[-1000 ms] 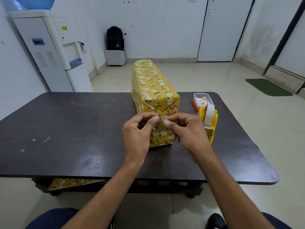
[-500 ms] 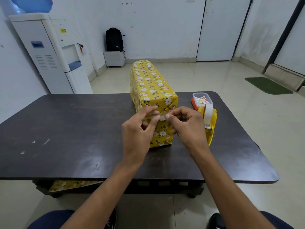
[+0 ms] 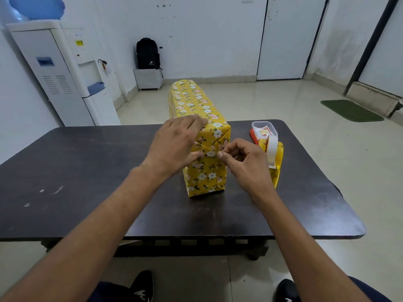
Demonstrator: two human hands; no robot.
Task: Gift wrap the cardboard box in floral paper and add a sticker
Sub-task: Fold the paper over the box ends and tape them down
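step: sealing end flap [image 3: 214,138] on wrapped box [image 3: 194,99] | left grip [image 3: 176,144]: flat, steadying box | right grip [image 3: 246,162]: curled, pinching flap point | next: likely press seam, take sticker from container [image 3: 264,130]

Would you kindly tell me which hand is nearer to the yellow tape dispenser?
Right. The right hand sits just left of the tape dispenser; the left hand rests on the wrapped box, farther away.

two hands [image 3: 174,142] [image 3: 247,164], one box [image 3: 205,177], one dispenser [image 3: 278,159]
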